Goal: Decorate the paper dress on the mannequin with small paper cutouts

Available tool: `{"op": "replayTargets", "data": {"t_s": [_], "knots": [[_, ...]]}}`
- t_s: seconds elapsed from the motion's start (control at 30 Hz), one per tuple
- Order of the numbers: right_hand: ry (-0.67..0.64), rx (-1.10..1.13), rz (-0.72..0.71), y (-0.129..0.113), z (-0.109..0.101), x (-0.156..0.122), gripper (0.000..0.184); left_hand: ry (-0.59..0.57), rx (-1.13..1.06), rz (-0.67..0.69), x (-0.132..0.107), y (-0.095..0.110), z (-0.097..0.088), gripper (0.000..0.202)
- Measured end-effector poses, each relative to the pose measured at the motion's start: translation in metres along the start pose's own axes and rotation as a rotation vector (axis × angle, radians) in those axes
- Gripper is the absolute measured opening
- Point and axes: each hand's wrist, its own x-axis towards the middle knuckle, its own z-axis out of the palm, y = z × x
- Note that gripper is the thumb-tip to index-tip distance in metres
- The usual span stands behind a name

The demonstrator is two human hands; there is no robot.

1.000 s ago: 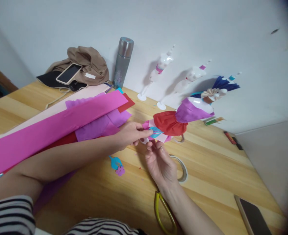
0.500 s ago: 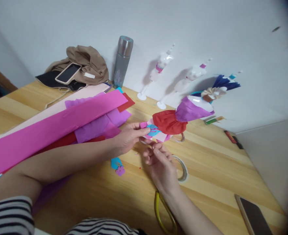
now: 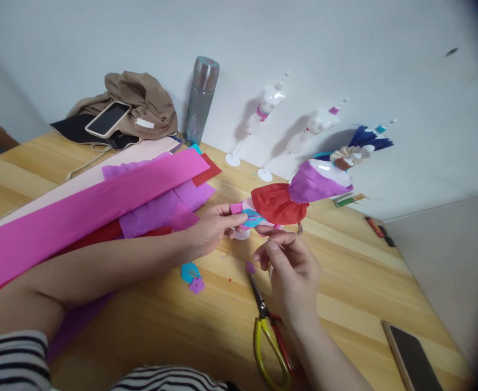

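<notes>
A small dress-form figure (image 3: pixel 318 184) leans to the right, wearing a purple top and a gathered red skirt (image 3: pixel 277 203). Pink and pale pieces stick out below the skirt's hem. There my left hand (image 3: pixel 214 231) pinches a blue leaf-shaped piece (image 3: pixel 253 218) between thumb and fingers, against the pink layer. A white round base (image 3: pixel 241 234) shows just beneath. My right hand (image 3: pixel 291 271) is just below the hem, thumb and forefinger pressed together; whatever they hold is too small to make out. Beside its wrist lie scissors (image 3: pixel 262 310) with yellow and red handles.
On the table lie a blue cutout (image 3: pixel 188 271), a purple flower (image 3: pixel 197 285) and a phone (image 3: pixel 412 355). Coloured sheets (image 3: pixel 92 209) are stacked at left. Behind stand a flask (image 3: pixel 202 100), two white figures (image 3: pixel 259 114) and a brown cloth (image 3: pixel 141 103) with another phone (image 3: pixel 108 119).
My right hand has moved to the right, away from my left hand, uncovering the scissors' blades and a small purple piece. My left hand keeps its pinch. The view has shifted slightly.
</notes>
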Motion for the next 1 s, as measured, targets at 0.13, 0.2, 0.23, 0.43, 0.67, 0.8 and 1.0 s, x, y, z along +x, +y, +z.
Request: {"op": "replayTargets", "data": {"t_s": [0.13,0.2,0.23,0.43,0.67,0.8,1.0], "knots": [[0.007,-0.030,0.009,0.000,0.001,-0.001,0.019,-0.019,0.005,0.010,0.000,0.000,0.000,0.029],[-0.004,-0.065,-0.022,0.001,0.001,-0.003,0.017,-0.024,0.016,0.009,0.000,0.000,0.000,0.032],[-0.014,-0.086,-0.039,0.001,0.000,-0.005,0.017,-0.024,0.027,0.007,0.000,0.000,0.000,0.033],[-0.089,-0.138,-0.107,-0.001,-0.001,-0.007,0.014,-0.042,0.097,-0.023,-0.002,0.001,0.000,0.038],[0.103,-0.486,-0.286,-0.006,-0.010,0.010,0.012,-0.062,0.070,-0.037,-0.004,0.001,0.001,0.034],[0.126,-0.640,-0.340,-0.003,-0.015,0.017,0.014,-0.069,0.036,-0.073,-0.003,0.001,0.000,0.031],[0.130,-0.783,-0.454,0.001,-0.015,0.016,0.012,-0.082,-0.008,-0.086,-0.001,0.002,0.001,0.025]]}}
